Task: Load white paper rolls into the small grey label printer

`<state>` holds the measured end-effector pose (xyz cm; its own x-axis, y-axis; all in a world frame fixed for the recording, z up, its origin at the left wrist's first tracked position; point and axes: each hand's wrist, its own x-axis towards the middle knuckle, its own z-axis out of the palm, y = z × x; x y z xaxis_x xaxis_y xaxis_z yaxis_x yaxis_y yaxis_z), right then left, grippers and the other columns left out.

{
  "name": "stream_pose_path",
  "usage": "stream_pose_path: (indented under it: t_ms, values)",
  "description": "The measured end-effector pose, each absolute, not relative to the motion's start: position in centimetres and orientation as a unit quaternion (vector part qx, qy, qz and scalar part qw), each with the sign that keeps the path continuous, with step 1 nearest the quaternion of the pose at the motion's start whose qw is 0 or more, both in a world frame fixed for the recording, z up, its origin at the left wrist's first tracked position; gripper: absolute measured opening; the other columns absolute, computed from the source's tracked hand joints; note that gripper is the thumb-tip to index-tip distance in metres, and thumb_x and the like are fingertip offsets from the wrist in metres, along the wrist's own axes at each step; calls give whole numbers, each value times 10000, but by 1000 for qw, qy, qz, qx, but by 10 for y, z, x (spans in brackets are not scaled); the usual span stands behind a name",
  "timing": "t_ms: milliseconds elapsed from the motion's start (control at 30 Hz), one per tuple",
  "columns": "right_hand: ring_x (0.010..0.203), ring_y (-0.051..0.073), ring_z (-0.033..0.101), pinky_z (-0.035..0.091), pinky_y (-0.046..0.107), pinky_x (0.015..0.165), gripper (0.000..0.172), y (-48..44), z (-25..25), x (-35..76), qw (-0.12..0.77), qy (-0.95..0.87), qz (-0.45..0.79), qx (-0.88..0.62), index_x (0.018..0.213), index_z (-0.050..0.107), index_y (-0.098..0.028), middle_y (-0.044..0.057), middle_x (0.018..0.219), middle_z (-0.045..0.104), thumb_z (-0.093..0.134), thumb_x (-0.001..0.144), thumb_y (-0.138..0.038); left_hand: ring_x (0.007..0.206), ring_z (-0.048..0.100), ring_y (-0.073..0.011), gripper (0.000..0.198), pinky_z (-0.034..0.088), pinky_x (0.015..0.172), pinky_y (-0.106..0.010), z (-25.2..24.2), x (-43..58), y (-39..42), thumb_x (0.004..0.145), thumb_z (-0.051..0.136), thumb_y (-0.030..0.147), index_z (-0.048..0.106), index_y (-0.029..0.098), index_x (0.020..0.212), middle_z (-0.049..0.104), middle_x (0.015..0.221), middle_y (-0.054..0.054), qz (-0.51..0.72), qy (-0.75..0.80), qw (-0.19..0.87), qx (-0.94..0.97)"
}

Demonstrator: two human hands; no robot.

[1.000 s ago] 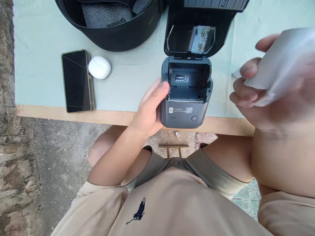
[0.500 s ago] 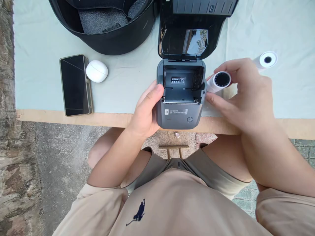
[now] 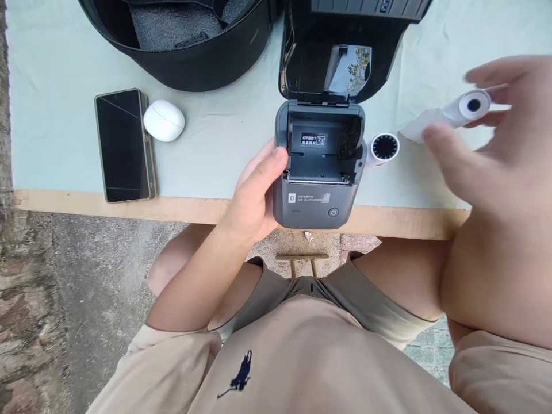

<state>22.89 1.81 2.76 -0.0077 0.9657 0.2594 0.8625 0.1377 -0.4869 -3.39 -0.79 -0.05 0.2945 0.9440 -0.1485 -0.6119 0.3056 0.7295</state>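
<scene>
A dark grey label printer (image 3: 317, 198) stands at the table's front edge, its black lid (image 3: 345, 69) flipped up and its paper bay bare. My left hand (image 3: 254, 195) grips the printer's left side, thumb over the rim. Just right of the printer sits a white paper roll (image 3: 383, 150) with a black toothed core, untouched. Farther right lies a second white roll (image 3: 468, 109) with a smaller dark core and a loose paper end trailing left. My right hand (image 3: 495, 138), blurred, is around this second roll with thumb and fingers apart; contact is not clear.
A black zip case (image 3: 207, 69) with grey foam inside stands open at the back left. On the left a phone (image 3: 125, 146) lies beside a white rounded earbud case (image 3: 164, 121). The table has a pale cloth and a wooden front edge (image 3: 190, 210).
My right hand has let go of the black-cored roll beside the printer and moved right to the other roll. My left hand stays on the printer. The view has shifted slightly.
</scene>
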Motion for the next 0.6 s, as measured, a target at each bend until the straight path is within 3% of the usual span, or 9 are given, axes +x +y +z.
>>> stream_pose_path:
  t_ms: [100,200,333,400,467,500,600]
  values:
    - [1198,270,485,541,419,807,643,29,22,222,195,-725,100,-653,1254,562,-183,164,1168,535,784,673,-346,1335,545,-237,250,534,1056,-373,0,-33,-7,924,496,391,654,198,943,711,1005,-5,515,289,757,279]
    - [1117,228,517,517,357,765,577,30,16,219,207,-738,86,-636,1290,545,-214,137,1126,554,673,729,-171,1363,515,-233,239,509,1094,-372,-1,-34,-7,918,522,383,658,187,906,714,1012,-15,515,289,760,271]
    - [862,149,607,459,274,593,765,30,17,222,419,-697,215,-541,1384,422,-338,33,1033,592,745,705,-201,1326,552,-249,251,514,1084,-395,-2,-35,-7,925,509,388,658,189,959,721,1005,-21,521,274,756,286]
    - [811,155,642,474,277,552,583,31,24,221,506,-592,358,-515,1234,535,-348,8,976,606,738,710,-194,1298,579,-244,255,514,1083,-396,-2,-35,-7,933,496,382,656,193,993,722,970,-13,519,263,762,283]
    - [878,167,669,504,278,548,278,31,34,217,507,-479,494,-519,1053,622,-296,23,1058,623,619,801,-180,1280,595,-233,256,517,1080,-391,-1,-35,-8,945,480,375,650,197,1013,719,954,-6,515,265,768,273]
    - [929,163,670,516,268,556,215,29,40,214,489,-440,545,-519,1027,642,-274,39,1127,618,526,864,-192,1273,599,-234,253,523,1072,-389,-1,-35,-8,941,485,377,649,198,1010,719,955,-5,512,267,769,275]
    - [952,133,664,507,234,561,326,21,53,201,468,-463,551,-513,1120,657,-272,61,1170,609,405,928,-194,1274,596,-241,251,545,1040,-386,0,-35,-8,921,506,403,645,205,986,719,983,-5,512,291,755,289]
